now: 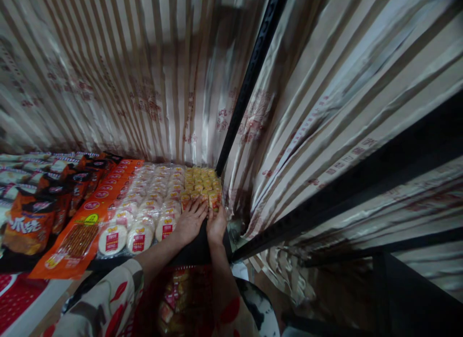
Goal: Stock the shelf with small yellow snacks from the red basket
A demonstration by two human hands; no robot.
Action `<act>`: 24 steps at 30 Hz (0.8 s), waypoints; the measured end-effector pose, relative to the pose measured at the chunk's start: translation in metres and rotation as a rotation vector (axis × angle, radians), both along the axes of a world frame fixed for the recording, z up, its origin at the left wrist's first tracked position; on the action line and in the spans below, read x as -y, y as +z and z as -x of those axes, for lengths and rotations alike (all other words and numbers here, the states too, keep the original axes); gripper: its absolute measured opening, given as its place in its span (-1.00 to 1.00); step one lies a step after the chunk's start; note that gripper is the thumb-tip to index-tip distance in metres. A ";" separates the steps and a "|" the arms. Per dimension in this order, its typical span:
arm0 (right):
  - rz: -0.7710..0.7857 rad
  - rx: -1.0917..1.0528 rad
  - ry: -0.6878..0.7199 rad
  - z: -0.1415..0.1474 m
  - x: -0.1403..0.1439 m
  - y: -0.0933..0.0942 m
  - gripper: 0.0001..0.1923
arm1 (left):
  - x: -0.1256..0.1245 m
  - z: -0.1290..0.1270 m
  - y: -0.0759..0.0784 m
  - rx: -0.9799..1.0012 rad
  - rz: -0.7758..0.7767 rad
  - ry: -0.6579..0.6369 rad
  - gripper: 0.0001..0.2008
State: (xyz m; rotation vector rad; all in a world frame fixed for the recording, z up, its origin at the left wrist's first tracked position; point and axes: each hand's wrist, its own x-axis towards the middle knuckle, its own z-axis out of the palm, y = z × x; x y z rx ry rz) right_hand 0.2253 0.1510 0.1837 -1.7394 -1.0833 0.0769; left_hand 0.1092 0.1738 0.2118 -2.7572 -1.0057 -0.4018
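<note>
Where yellow packets (202,179) end, 2 hands (191,223) (217,225) touch them.

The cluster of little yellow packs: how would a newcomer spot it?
Follow the black post slanting from the picture's top down to the shelf. The yellow packs sit at its right end, the left hand and right hand at their near edge. Unlike the round white packs alongside, they are small and blocky.

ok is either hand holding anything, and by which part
A hold cannot be told: the left hand and right hand are at the front yellow packets.
</note>
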 end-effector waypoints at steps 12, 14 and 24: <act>0.005 0.010 -0.021 0.000 -0.003 0.004 -0.66 | 0.002 -0.001 0.000 -0.005 0.008 0.003 -0.57; 0.014 0.006 -0.032 0.002 -0.002 0.004 -0.66 | 0.002 -0.001 0.000 -0.001 0.010 0.002 -0.57; 0.052 -0.037 0.026 -0.003 -0.003 -0.003 -0.56 | 0.004 -0.002 -0.001 0.022 0.005 0.024 -0.59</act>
